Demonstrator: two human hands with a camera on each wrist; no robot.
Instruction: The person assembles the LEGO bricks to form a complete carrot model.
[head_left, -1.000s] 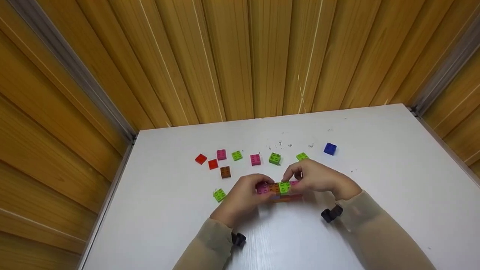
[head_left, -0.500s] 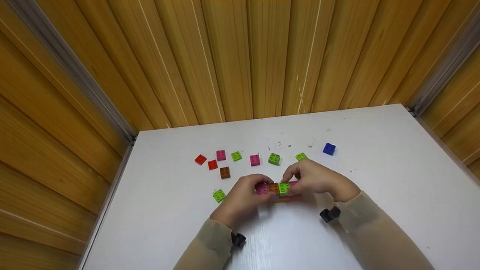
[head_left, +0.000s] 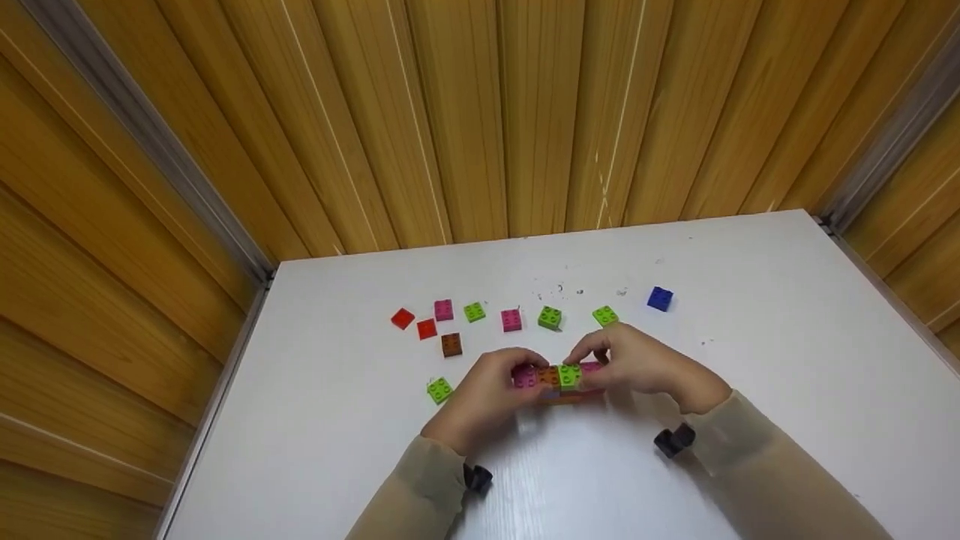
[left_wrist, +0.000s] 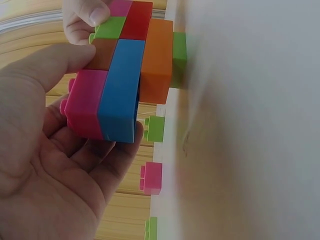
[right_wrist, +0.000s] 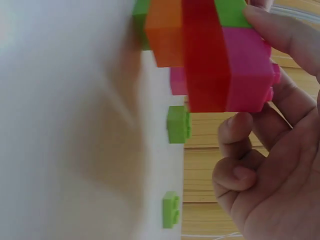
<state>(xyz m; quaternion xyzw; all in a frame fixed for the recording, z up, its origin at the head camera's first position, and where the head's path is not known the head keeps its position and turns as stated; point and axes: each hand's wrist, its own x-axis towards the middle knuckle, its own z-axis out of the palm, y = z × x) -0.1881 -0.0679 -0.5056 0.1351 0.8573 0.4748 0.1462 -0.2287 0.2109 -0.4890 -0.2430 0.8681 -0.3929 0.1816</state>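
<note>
Between the two hands stands a structure of toy building bricks, with a green brick (left_wrist: pixel 179 60) at the bottom and an orange brick (left_wrist: pixel 156 61) above it. A blue brick (left_wrist: pixel 122 92) and a red brick (right_wrist: pixel 206 65) form the layer over that. Pink, brown, green and pink bricks line the top row. My left hand (head_left: pixel 491 390) grips the left end, thumb on the brown brick (left_wrist: pixel 102 54) and fingers behind. My right hand (head_left: pixel 637 360) pinches the top row's light green brick (head_left: pixel 570 376) between thumb and index finger, beside the right-hand pink brick (right_wrist: pixel 247 70).
Loose bricks lie on the white table (head_left: pixel 330 435): a brown one (head_left: pixel 451 345), a blue one (head_left: pixel 660 298), two pink, two flat red pieces (head_left: pixel 403 319) and several green. Wood-patterned panels (head_left: pixel 465 120) rise behind the table and at both sides.
The right wrist and forearm have shifted slightly down and to the right, while the fingers stay at the green brick. My left hand and the structure keep their places.
</note>
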